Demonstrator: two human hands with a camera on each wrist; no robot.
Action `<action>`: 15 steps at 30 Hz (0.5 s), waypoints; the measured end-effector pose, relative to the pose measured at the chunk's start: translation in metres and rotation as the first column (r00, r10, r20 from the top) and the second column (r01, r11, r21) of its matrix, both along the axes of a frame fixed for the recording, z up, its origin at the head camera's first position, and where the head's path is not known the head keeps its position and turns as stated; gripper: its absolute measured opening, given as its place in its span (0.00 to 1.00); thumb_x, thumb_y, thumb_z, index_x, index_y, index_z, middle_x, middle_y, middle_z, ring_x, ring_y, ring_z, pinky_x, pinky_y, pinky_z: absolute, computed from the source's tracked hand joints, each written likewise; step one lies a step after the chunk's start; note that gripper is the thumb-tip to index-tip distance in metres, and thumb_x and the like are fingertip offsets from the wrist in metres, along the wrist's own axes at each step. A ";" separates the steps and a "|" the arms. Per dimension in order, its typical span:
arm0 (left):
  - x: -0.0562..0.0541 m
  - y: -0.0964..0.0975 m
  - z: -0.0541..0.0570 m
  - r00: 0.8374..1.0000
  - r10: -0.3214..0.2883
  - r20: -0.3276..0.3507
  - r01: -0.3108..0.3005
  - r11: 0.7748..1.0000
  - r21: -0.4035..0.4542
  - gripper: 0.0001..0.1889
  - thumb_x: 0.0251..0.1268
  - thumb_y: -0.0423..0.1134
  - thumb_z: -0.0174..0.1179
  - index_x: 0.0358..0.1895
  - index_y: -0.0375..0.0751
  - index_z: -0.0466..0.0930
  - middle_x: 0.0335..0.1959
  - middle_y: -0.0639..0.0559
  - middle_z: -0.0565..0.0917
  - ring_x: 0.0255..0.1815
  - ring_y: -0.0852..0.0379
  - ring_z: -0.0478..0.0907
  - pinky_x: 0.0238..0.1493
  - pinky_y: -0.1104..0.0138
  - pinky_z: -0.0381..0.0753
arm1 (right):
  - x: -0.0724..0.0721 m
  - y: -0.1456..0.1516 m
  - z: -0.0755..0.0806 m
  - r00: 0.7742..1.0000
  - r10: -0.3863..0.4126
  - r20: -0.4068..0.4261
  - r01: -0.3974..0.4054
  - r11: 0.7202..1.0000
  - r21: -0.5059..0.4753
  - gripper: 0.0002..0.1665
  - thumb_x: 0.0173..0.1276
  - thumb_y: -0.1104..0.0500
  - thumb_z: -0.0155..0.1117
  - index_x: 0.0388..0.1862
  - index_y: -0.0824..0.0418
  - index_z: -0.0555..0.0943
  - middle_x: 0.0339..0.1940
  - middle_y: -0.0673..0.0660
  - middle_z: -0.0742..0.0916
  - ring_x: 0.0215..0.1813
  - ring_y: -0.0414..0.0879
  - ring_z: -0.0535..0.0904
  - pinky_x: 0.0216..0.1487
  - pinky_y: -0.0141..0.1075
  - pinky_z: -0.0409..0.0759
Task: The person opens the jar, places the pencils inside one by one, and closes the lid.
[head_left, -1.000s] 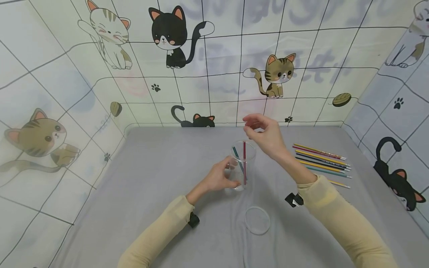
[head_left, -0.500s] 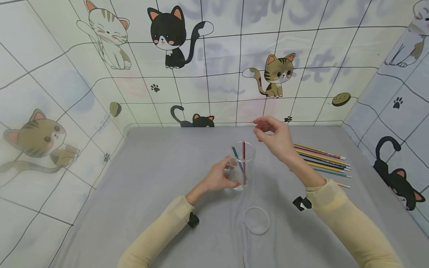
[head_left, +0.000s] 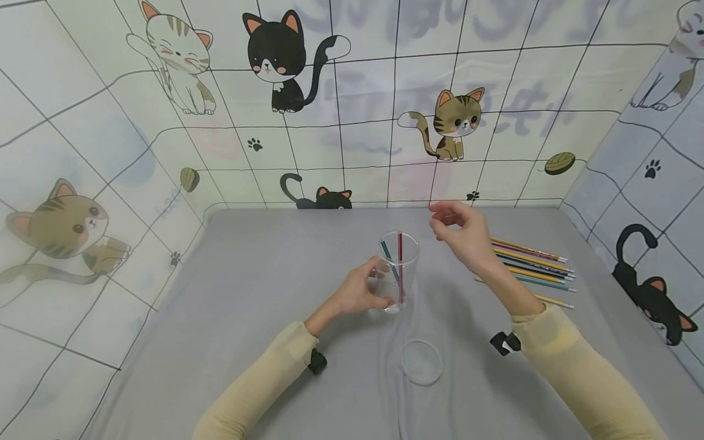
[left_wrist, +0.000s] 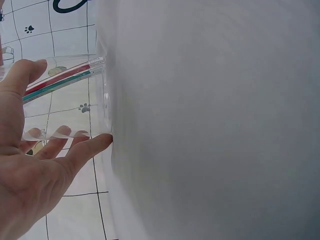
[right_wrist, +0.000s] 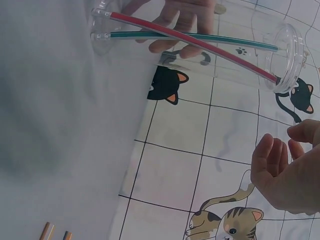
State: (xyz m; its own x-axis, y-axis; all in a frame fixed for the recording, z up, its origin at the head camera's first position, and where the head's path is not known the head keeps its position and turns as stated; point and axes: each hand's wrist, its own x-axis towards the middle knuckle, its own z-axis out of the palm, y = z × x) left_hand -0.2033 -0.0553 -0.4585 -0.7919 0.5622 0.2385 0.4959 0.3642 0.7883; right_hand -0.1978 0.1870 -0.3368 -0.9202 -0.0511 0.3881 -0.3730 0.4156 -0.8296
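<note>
While my left hand (head_left: 357,292) grips the cup (head_left: 410,276) upright on the table (head_left: 286,256), 2 pencils (head_left: 400,269) inside, my right (head_left: 464,235)'s empty, loosely curled; clipping the rim could tip it if my grip slackens.

Behind and beside the grey counter (head_left: 264,263) rose a pale backdrop (head_left: 363,143) printed with dark grid lines (head_left: 395,57), cartoon cats (head_left: 277,52), small black paw prints (head_left: 255,145) and striped olive-brown ovals (head_left: 560,163).
</note>
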 end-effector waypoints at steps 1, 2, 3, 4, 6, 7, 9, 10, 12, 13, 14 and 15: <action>0.000 0.000 0.000 1.000 -0.001 0.000 0.001 1.000 0.004 0.38 0.48 0.34 0.76 0.65 0.44 0.68 0.56 0.46 0.79 0.57 0.46 0.78 0.47 0.66 0.83 | 0.000 0.002 -0.002 1.000 -0.005 0.004 0.005 1.000 0.006 0.15 0.71 0.65 0.64 0.54 0.67 0.81 0.41 0.62 0.83 0.35 0.45 0.80 0.34 0.26 0.79; 0.000 0.000 0.000 1.000 -0.002 0.000 0.002 1.000 0.004 0.38 0.48 0.34 0.76 0.65 0.44 0.68 0.56 0.46 0.79 0.57 0.46 0.78 0.47 0.66 0.83 | 0.000 0.003 -0.004 1.000 -0.010 0.007 0.009 1.000 0.011 0.15 0.71 0.65 0.63 0.54 0.67 0.81 0.42 0.62 0.83 0.36 0.45 0.80 0.34 0.26 0.80; 0.000 0.000 0.000 1.000 -0.002 0.000 0.002 1.000 0.005 0.38 0.48 0.34 0.76 0.65 0.44 0.68 0.56 0.45 0.79 0.57 0.45 0.78 0.47 0.66 0.83 | 0.000 0.006 -0.006 1.000 -0.014 0.007 0.014 1.000 0.017 0.14 0.71 0.65 0.63 0.54 0.67 0.81 0.42 0.62 0.83 0.36 0.45 0.80 0.34 0.26 0.80; 0.001 0.000 0.000 1.000 -0.001 0.000 0.001 1.000 0.001 0.38 0.48 0.34 0.76 0.65 0.44 0.68 0.57 0.45 0.79 0.57 0.46 0.78 0.47 0.66 0.83 | 0.000 0.008 -0.008 1.000 -0.019 0.011 0.019 1.000 0.022 0.14 0.71 0.65 0.63 0.54 0.67 0.81 0.42 0.62 0.83 0.37 0.45 0.80 0.34 0.26 0.81; 0.000 0.000 0.000 1.000 -0.002 0.000 0.002 1.000 -0.004 0.38 0.48 0.34 0.76 0.65 0.44 0.68 0.57 0.45 0.78 0.57 0.46 0.78 0.47 0.67 0.83 | 0.001 0.013 -0.012 0.999 -0.031 0.018 0.030 0.999 0.031 0.15 0.71 0.65 0.63 0.54 0.67 0.81 0.42 0.61 0.83 0.37 0.45 0.80 0.34 0.27 0.81; 0.000 0.000 -0.001 1.000 0.000 -0.003 0.000 1.000 -0.008 0.38 0.48 0.34 0.76 0.65 0.44 0.68 0.57 0.45 0.78 0.57 0.47 0.78 0.47 0.67 0.82 | 0.001 0.015 -0.014 0.999 -0.036 0.019 0.035 0.999 0.035 0.15 0.71 0.65 0.63 0.55 0.67 0.81 0.42 0.61 0.83 0.37 0.45 0.80 0.34 0.27 0.82; -0.001 0.000 -0.002 1.000 0.001 -0.010 -0.001 1.000 -0.014 0.38 0.48 0.34 0.76 0.65 0.44 0.68 0.57 0.46 0.79 0.57 0.47 0.78 0.47 0.67 0.82 | 0.000 0.020 -0.018 0.999 -0.047 0.023 0.046 0.998 0.034 0.14 0.71 0.65 0.62 0.54 0.67 0.81 0.43 0.61 0.83 0.38 0.44 0.80 0.34 0.27 0.82; -0.001 0.000 -0.002 1.000 -0.001 -0.014 0.000 1.000 -0.018 0.38 0.48 0.34 0.76 0.64 0.44 0.68 0.57 0.46 0.79 0.57 0.48 0.78 0.47 0.68 0.82 | 0.000 0.022 -0.020 0.998 -0.054 0.026 0.053 0.998 0.033 0.14 0.71 0.65 0.63 0.54 0.67 0.81 0.43 0.61 0.83 0.37 0.45 0.81 0.34 0.27 0.82; -0.002 0.000 -0.003 1.000 -0.003 -0.020 0.002 1.000 -0.018 0.38 0.48 0.34 0.76 0.64 0.44 0.68 0.57 0.46 0.79 0.57 0.47 0.78 0.47 0.67 0.82 | 0.000 0.025 -0.023 0.998 -0.064 0.029 0.063 0.998 0.029 0.14 0.70 0.65 0.63 0.53 0.67 0.81 0.42 0.61 0.83 0.37 0.45 0.81 0.34 0.29 0.83; -0.002 0.000 -0.003 1.000 -0.004 -0.024 0.004 1.000 -0.017 0.38 0.48 0.34 0.76 0.64 0.44 0.68 0.57 0.47 0.79 0.57 0.47 0.78 0.47 0.67 0.82 | 0.000 0.027 -0.025 0.997 -0.068 0.027 0.067 0.997 0.027 0.14 0.70 0.66 0.63 0.53 0.67 0.81 0.42 0.61 0.83 0.37 0.45 0.81 0.33 0.29 0.83; -0.002 0.000 -0.003 1.000 -0.008 -0.027 0.007 1.000 -0.015 0.38 0.48 0.34 0.76 0.64 0.43 0.68 0.57 0.46 0.78 0.57 0.47 0.78 0.46 0.67 0.82 | 0.000 0.028 -0.026 0.997 -0.072 0.028 0.071 0.997 0.026 0.14 0.70 0.66 0.63 0.52 0.68 0.81 0.42 0.62 0.83 0.36 0.45 0.81 0.33 0.29 0.83; -0.002 0.000 -0.003 1.000 -0.010 -0.029 0.009 1.000 -0.012 0.37 0.48 0.34 0.76 0.64 0.43 0.68 0.57 0.46 0.78 0.57 0.47 0.78 0.46 0.67 0.82 | 0.001 0.029 -0.028 0.997 -0.076 0.030 0.075 0.997 0.026 0.13 0.70 0.66 0.63 0.52 0.68 0.81 0.41 0.62 0.83 0.36 0.45 0.81 0.33 0.29 0.83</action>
